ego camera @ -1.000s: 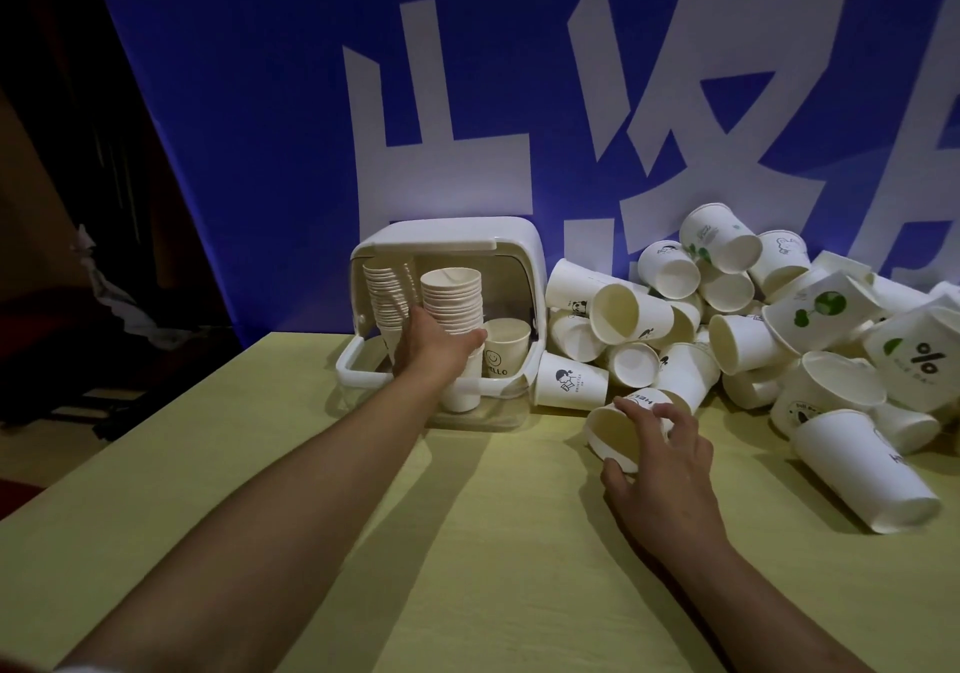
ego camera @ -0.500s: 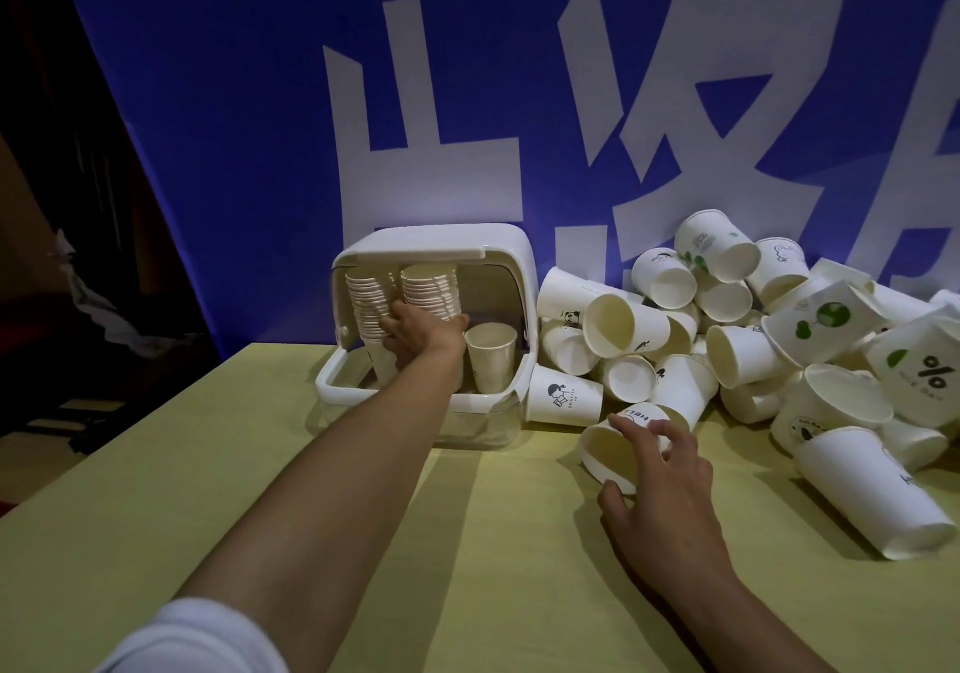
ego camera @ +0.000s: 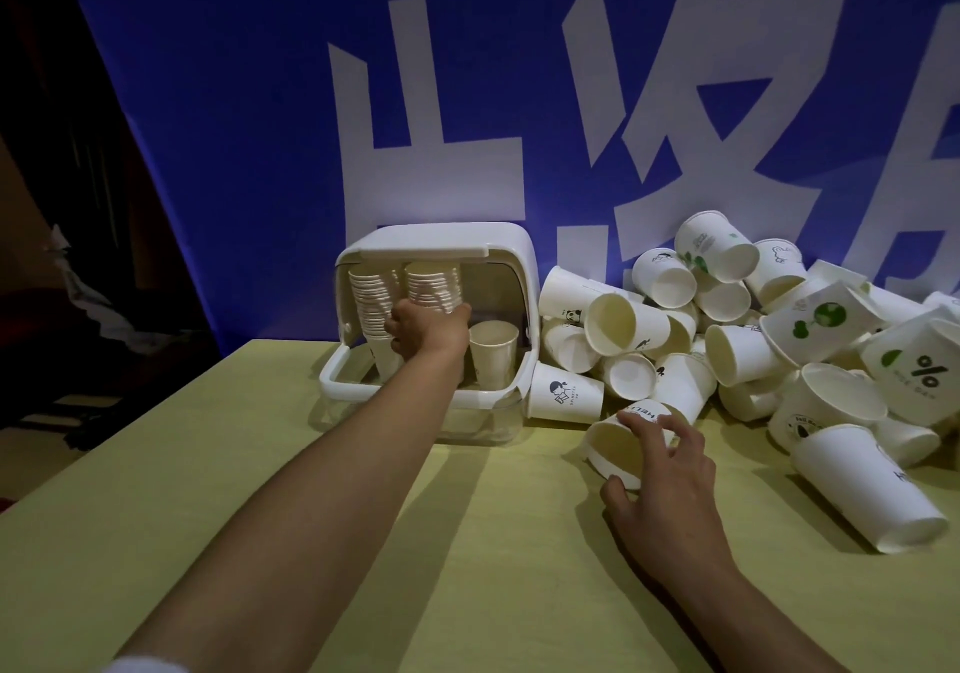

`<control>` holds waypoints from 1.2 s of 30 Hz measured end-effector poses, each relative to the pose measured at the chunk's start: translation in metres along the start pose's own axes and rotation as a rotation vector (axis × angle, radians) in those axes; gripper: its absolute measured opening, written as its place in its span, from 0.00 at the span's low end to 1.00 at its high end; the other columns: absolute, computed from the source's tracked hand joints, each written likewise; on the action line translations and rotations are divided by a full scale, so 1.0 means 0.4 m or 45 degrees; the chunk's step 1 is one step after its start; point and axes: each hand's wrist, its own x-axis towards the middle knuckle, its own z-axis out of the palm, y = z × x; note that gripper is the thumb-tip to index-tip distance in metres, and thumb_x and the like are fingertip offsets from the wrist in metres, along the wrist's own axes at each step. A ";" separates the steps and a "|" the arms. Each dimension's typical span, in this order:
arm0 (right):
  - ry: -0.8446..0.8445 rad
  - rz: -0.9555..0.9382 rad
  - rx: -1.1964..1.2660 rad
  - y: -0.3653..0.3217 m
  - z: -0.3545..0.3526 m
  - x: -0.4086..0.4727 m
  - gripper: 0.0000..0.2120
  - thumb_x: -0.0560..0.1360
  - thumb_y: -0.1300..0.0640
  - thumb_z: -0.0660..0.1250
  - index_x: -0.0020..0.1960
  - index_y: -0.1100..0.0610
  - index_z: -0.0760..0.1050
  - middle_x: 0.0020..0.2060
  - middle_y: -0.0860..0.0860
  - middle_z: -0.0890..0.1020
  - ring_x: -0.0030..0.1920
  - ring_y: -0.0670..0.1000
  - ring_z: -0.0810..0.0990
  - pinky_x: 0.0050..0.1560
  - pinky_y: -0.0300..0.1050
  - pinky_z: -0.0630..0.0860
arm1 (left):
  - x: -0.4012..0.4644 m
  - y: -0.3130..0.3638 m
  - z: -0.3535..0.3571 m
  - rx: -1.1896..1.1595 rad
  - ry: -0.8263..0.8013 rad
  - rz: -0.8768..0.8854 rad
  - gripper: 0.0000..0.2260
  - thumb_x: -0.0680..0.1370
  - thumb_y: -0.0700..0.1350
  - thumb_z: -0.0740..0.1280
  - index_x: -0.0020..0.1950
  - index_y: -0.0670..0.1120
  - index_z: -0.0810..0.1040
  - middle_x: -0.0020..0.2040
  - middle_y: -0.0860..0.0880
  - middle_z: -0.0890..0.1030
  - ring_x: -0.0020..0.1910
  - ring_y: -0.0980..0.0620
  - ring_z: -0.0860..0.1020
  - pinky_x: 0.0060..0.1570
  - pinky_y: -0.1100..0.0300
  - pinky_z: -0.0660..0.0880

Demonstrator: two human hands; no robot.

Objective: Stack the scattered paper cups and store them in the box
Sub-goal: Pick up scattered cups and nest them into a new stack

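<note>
My left hand is inside the box near the desk's far edge, fingers curled round the middle stack — a taller stack sits just left, a single cup right. Right hand grips a tipped cup at the edge of the loose pile. Risk: jostling knocks the stack over, or the pile slides.

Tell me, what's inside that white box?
Inside the white box: two tall cup stacks and a single cup. The left hand grips one stack, hiding its lower part and whatever sits behind.
</note>
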 end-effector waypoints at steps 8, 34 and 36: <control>0.030 -0.048 0.056 -0.015 -0.024 -0.001 0.21 0.74 0.48 0.67 0.66 0.40 0.70 0.70 0.46 0.63 0.67 0.55 0.65 0.56 0.47 0.68 | -0.258 -0.087 -0.110 -0.634 -0.604 0.091 0.08 0.79 0.40 0.70 0.56 0.50 0.77 0.51 0.47 0.80 0.37 0.54 0.78 0.35 0.59 0.78; 0.040 -0.220 -0.070 0.011 -0.094 0.023 0.30 0.70 0.39 0.72 0.68 0.41 0.65 0.57 0.47 0.76 0.57 0.51 0.75 0.57 0.53 0.72 | -0.361 -0.197 -0.141 -0.128 -0.968 0.479 0.11 0.78 0.47 0.71 0.59 0.59 0.78 0.54 0.62 0.80 0.44 0.58 0.77 0.31 0.66 0.72; 0.037 -0.159 0.240 0.001 -0.102 0.012 0.29 0.72 0.40 0.73 0.68 0.38 0.65 0.56 0.45 0.76 0.55 0.47 0.76 0.51 0.49 0.77 | -0.363 -0.198 -0.139 -0.184 -0.982 0.481 0.13 0.78 0.48 0.71 0.62 0.59 0.77 0.56 0.61 0.79 0.47 0.60 0.78 0.33 0.67 0.73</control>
